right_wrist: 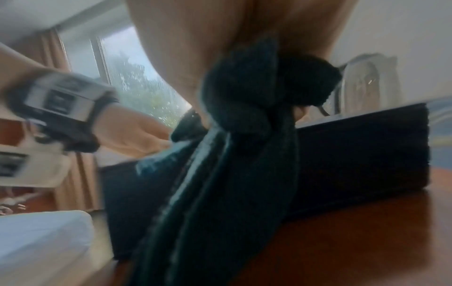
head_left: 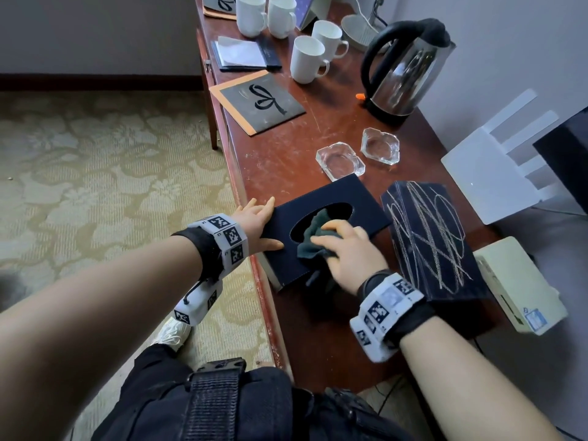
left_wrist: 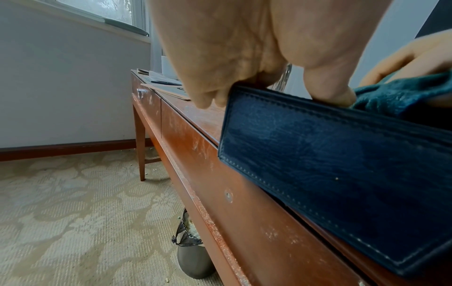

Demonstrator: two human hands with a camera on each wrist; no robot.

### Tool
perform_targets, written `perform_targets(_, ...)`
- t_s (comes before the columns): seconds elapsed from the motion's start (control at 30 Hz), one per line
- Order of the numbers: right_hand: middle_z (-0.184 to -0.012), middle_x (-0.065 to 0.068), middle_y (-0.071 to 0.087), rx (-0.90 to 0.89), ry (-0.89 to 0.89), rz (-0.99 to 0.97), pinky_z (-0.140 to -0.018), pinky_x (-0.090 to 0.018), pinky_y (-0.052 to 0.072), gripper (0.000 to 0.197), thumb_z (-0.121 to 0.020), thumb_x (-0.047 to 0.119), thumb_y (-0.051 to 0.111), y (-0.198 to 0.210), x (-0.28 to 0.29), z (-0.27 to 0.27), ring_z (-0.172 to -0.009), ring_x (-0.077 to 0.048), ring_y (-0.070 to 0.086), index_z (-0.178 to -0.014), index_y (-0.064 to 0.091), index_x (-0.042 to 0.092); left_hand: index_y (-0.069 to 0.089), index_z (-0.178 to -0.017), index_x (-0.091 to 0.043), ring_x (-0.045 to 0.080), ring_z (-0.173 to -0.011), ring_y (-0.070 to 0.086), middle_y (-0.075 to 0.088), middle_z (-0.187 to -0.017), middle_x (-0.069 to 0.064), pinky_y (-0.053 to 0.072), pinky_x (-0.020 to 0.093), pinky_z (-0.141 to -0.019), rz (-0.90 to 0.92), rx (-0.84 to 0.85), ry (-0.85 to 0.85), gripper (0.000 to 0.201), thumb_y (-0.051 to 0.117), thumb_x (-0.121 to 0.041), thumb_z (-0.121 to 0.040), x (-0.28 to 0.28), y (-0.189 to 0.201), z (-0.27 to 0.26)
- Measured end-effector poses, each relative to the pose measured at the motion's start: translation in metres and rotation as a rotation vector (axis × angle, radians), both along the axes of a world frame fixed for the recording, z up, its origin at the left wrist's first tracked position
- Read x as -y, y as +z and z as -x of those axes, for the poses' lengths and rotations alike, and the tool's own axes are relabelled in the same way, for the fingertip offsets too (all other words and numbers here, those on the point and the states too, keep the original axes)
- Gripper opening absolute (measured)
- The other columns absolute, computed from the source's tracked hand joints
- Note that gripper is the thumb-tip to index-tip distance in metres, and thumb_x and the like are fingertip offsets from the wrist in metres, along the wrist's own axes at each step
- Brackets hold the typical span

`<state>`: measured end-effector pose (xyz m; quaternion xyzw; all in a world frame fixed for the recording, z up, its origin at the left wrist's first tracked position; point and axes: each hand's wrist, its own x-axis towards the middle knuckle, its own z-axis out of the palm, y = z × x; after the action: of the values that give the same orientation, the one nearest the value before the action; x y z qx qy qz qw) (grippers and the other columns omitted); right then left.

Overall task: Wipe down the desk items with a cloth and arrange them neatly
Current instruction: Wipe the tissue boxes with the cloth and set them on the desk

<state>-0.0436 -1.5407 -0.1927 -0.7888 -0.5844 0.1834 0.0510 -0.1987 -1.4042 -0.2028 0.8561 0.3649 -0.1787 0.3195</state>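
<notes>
Pressing a bunched dark green cloth (head_left: 313, 246) onto the top of a dark blue tissue box cover (head_left: 359, 202), just at the near rim of its oval opening, with the right hand (head_left: 346, 256); fingers curled over the cloth and gripping it, a loose tail hanging down the box's near side. Steadying the same box with the left hand (head_left: 259, 224): fingers straight and spread along its left end, thumb flat on the top surface, nothing pinched. Sitting at the front edge of a reddish wooden desk (head_left: 286, 154), box slightly overhanging the edge in the left wrist view, where stitched seams show along its side. Blurred in the right wrist view, though the cloth clamped under the palm stays readable.

Lying just right of that box, a second dark box with scribbled gold lines (head_left: 432, 237), tipped on its side. Standing behind, two clear glass ashtrays (head_left: 340, 160) near each other, one touching the blue box's far corner. Farther back, a steel electric kettle (head_left: 407, 71) with black handle, four white mugs (head_left: 307, 60) in two pairs, a grey folder with orange border (head_left: 257, 101) and a dark leaflet holder (head_left: 245, 54). Against the wall at right, a white router (head_left: 490, 176) and a cream-coloured device (head_left: 521, 288). Patterned carpet (head_left: 95, 186) on the floor at left.
</notes>
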Motion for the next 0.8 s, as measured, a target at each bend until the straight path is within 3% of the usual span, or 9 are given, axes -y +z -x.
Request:
perform_targets(0.13, -0.141, 0.011, 0.033, 0.092, -0.323, -0.012, -0.093, -0.034, 0.038, 0.042, -0.091, 0.011, 0.042, 0.002, -0.012, -0.056, -0.12, -0.024, 0.032, -0.121, 0.057, 0.036, -0.012, -0.147, -0.01, 0.024, -0.145, -0.006, 0.011, -0.156, 0.004, 0.005, 0.039, -0.117, -0.014, -0.004, 0.004, 0.092, 0.051, -0.044, -0.09, 0.001, 0.002, 0.0)
perform_targets(0.23, -0.144, 0.009, 0.03, 0.089, -0.501, -0.002, -0.089, -0.034, 0.038, 0.044, -0.092, 0.009, 0.038, 0.001, -0.019, -0.065, -0.123, -0.026, 0.029, -0.124, 0.055, 0.034, -0.012, -0.147, -0.009, 0.024, -0.145, -0.006, 0.013, -0.156, 0.005, 0.004, 0.039, -0.117, -0.009, -0.003, 0.007, 0.091, 0.051, -0.043, -0.09, 0.002, 0.002, 0.0)
perform_targets(0.33, -0.145, 0.007, 0.028, 0.129, -0.412, 0.007, -0.089, -0.034, 0.038, 0.046, -0.09, 0.006, 0.04, 0.002, -0.016, -0.038, -0.121, -0.027, 0.029, -0.125, 0.053, 0.033, -0.013, -0.147, -0.01, 0.024, -0.145, -0.006, 0.012, -0.156, 0.005, 0.003, 0.039, -0.117, -0.009, -0.007, 0.004, 0.091, 0.051, -0.044, -0.09, 0.001, 0.002, 0.0)
perform_targets(0.5, -0.143, 0.01, 0.032, 0.033, 0.043, -0.007, -0.093, -0.033, 0.041, 0.045, -0.089, 0.012, 0.046, -0.001, 0.007, 0.025, -0.121, -0.024, 0.028, -0.127, 0.054, 0.033, -0.013, -0.147, -0.009, 0.024, -0.145, -0.005, 0.011, -0.156, 0.005, 0.004, 0.038, -0.116, -0.023, -0.018, -0.009, 0.091, 0.05, -0.044, -0.091, 0.002, 0.005, 0.0)
perform_targets(0.57, -0.142, 0.011, 0.033, 0.01, 0.139, 0.006, -0.096, -0.033, 0.039, 0.045, -0.089, 0.012, 0.045, 0.0, 0.009, 0.028, -0.121, -0.023, 0.03, -0.128, 0.053, 0.033, -0.012, -0.147, -0.009, 0.024, -0.145, -0.005, 0.011, -0.156, 0.005, 0.005, 0.038, -0.116, -0.026, -0.025, -0.015, 0.09, 0.05, -0.044, -0.091, 0.003, 0.007, 0.0)
perform_targets(0.63, -0.14, 0.011, 0.035, 0.046, 0.091, 0.024, -0.093, -0.03, 0.039, 0.047, -0.089, 0.011, 0.045, 0.0, 0.0, 0.009, -0.117, -0.021, 0.034, -0.127, 0.054, 0.036, -0.012, -0.147, -0.009, 0.024, -0.145, -0.005, 0.01, -0.156, 0.005, 0.005, 0.038, -0.116, -0.025, -0.025, -0.016, 0.09, 0.05, -0.044, -0.091, 0.003, 0.008, 0.0)
perform_targets(0.73, -0.135, 0.001, 0.035, 0.092, -0.212, 0.084, -0.094, -0.03, 0.038, 0.045, -0.089, 0.016, 0.043, 0.008, -0.025, -0.028, -0.111, -0.026, 0.044, -0.127, 0.049, 0.04, -0.012, -0.147, -0.009, 0.024, -0.145, -0.005, 0.01, -0.156, 0.005, 0.003, 0.037, -0.116, -0.023, -0.021, -0.018, 0.09, 0.05, -0.044, -0.091, 0.003, 0.008, 0.001)
perform_targets(0.8, -0.137, 0.001, 0.031, 0.144, -0.244, 0.132, -0.097, -0.033, 0.038, 0.048, -0.09, 0.013, 0.042, 0.014, -0.041, -0.033, -0.116, -0.028, 0.042, -0.129, 0.047, 0.041, -0.012, -0.147, -0.009, 0.024, -0.145, -0.005, 0.009, -0.157, 0.005, 0.004, 0.037, -0.116, -0.024, -0.019, -0.011, 0.09, 0.049, -0.045, -0.091, 0.004, 0.007, -0.001)
